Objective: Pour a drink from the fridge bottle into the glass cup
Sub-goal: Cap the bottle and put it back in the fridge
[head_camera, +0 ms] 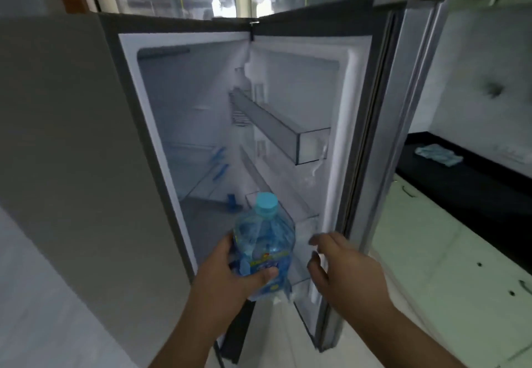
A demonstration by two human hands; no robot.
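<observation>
The left hand (227,278) has its grip curled round the bottle (263,248) (blue cap on top), holding it upright in front of the open fridge (201,125). The right hand (342,266) holds nothing, fingers loose, just beside the fridge door (371,114). A cloth (439,154) lies on the dark bench (460,177).
</observation>
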